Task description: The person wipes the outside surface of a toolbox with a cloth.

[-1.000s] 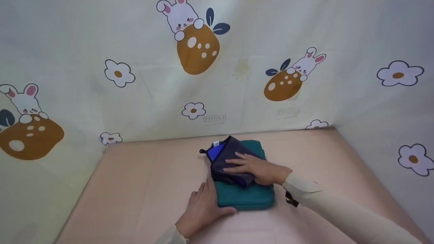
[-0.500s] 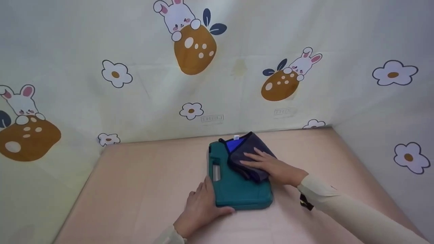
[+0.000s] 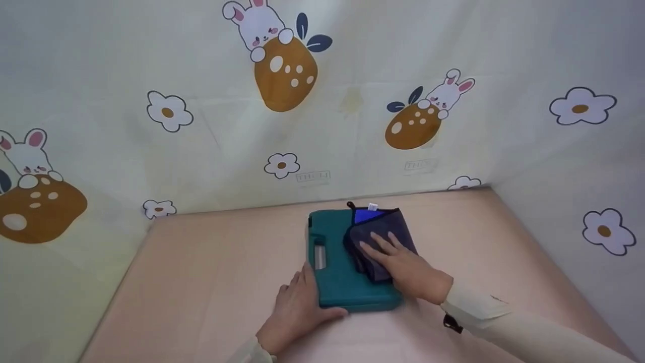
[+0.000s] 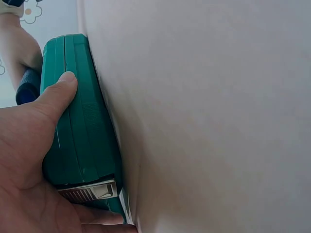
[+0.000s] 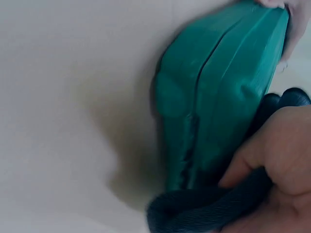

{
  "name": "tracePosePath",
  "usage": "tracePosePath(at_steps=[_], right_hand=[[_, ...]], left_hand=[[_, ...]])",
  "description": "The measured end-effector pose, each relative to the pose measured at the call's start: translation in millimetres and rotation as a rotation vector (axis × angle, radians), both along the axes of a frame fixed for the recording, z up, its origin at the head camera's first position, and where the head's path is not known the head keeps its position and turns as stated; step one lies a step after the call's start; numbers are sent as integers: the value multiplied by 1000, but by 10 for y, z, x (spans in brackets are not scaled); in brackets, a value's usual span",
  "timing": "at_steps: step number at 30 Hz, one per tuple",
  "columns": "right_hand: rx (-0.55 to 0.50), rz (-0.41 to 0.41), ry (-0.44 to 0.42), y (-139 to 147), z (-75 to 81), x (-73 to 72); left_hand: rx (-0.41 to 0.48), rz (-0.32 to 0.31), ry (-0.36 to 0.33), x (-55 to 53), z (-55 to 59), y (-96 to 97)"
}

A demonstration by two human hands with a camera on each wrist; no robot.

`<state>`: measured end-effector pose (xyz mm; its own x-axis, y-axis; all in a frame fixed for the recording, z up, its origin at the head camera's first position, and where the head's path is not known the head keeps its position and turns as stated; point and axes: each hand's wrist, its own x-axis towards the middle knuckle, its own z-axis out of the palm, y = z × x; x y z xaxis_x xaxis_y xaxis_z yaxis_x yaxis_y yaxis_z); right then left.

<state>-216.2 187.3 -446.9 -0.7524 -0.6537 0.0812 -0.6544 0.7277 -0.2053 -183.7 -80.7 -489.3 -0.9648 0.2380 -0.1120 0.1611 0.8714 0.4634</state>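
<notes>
A green hard plastic carrying case (image 3: 335, 290) lies flat on the table, its handle cutout (image 3: 320, 256) on the left side. My left hand (image 3: 295, 310) holds its near-left corner, thumb along the front edge and fingers along the left side. In the left wrist view a metal latch (image 4: 95, 191) shows between thumb and fingers. My right hand (image 3: 410, 269) presses a dark grey cloth (image 3: 390, 224) onto the case's right half, fingers spread. The cloth is folded, with a blue underside, black edging and a white tag. Its near edge hangs over the case's right side (image 5: 218, 92).
A peach-coloured cover (image 3: 211, 282) spreads over the table. A pale curtain (image 3: 211, 60) printed with rabbits and flowers rises close behind the case, and another side of it stands at the right. Something small and black (image 3: 452, 323) shows under the right sleeve.
The right hand has slid the cloth from the case's left part to its right, then a little nearer, turning it. The left side and handle cutout have come into sight. The left hand stays at the corner.
</notes>
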Motion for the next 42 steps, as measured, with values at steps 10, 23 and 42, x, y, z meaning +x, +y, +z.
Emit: tracePosePath(at_steps=[10,23,42], right_hand=[[138,-74,82,-143,-9,266],[228,-132,138,-229,-79,440],[188,30,86,-621,-130,523]], left_hand=[[-6,-5,0,11,16,-6],[8,-16,18,28,14,-6],[-17,-66,33,-7,9,-35]])
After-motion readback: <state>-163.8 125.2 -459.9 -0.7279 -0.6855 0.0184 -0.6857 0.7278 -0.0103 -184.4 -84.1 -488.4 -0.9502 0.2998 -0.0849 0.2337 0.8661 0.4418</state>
